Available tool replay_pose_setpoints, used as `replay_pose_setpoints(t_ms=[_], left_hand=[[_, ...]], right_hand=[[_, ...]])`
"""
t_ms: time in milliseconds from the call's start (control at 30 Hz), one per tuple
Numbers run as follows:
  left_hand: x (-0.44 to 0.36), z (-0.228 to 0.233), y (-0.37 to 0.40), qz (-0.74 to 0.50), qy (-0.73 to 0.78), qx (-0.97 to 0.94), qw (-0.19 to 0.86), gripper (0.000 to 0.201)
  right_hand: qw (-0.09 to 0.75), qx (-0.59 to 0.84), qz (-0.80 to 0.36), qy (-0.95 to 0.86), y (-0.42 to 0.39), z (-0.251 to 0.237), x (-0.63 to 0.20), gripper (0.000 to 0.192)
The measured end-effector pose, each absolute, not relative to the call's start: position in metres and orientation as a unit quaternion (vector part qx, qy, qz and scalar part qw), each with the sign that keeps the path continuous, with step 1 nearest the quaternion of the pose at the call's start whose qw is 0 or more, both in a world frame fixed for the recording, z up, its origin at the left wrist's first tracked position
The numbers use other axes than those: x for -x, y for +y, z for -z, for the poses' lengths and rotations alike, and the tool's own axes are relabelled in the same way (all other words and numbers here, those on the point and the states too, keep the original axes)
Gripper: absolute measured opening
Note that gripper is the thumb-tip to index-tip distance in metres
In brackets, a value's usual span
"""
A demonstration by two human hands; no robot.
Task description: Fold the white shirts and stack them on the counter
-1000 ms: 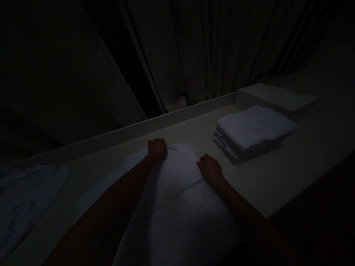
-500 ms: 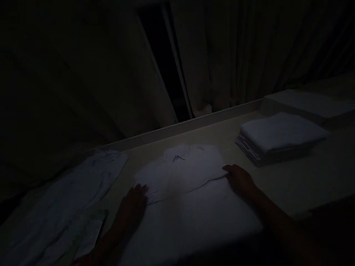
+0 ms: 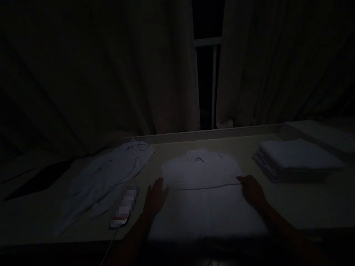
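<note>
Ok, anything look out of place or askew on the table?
Nothing visibly spilled or damaged, though the scene is dim. The loose garment at left lies rumpled and slanted, unlike the flatter white shirt between left hand and right hand.

txt/nos./brands: none legible | corded device [image 3: 125,207]: face pixelated, can't rd

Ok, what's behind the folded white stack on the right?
Behind the folded white stack, a pale box-like block shows, with the curtain beyond. The stack covers part of the block's front; anything there is hidden.
</note>
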State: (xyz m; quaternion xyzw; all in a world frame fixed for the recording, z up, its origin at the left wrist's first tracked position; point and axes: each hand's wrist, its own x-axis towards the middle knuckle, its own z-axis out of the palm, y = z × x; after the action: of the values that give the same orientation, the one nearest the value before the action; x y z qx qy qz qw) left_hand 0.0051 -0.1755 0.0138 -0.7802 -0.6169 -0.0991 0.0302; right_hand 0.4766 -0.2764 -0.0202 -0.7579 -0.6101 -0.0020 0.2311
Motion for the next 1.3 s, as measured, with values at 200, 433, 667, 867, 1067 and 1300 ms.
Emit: replay_pose_setpoints(t_ms=[200, 433, 667, 867, 1067, 1300], left_hand=[[0.0, -0.014, -0.177, 0.191, -0.623, 0.758, 0.027, 0.056], [0.04, 0.005, -0.235, 0.187, -0.652, 0.734, 0.024, 0.055], [0.041, 0.017, -0.272, 0.184, -0.679, 0.711, 0.005, 0.047], [0.035, 0.022, -0.298, 0.22, -0.685, 0.694, 0.029, 0.044], [0.021, 0.017, -0.314, 0.231, -0.706, 0.668, 0.048, 0.041], [0.017, 0.034, -0.304, 0.316, -0.72, 0.617, 0.034, 0.043]], right_hand=[[0.256, 0.751, 0.029, -0.608, -0.299, 0.017, -0.471, 0.057], [0.153, 0.755, 0.063, -0.634, -0.377, 0.038, -0.455, 0.046], [0.182, 0.789, 0.101, -0.578, -0.394, 0.036, -0.444, 0.044], [0.25, 0.821, 0.131, -0.497, -0.423, 0.058, -0.443, 0.039], [0.272, 0.805, 0.129, -0.511, -0.423, 0.07, -0.45, 0.036], [0.294, 0.802, 0.115, -0.507, -0.421, 0.066, -0.447, 0.043]])
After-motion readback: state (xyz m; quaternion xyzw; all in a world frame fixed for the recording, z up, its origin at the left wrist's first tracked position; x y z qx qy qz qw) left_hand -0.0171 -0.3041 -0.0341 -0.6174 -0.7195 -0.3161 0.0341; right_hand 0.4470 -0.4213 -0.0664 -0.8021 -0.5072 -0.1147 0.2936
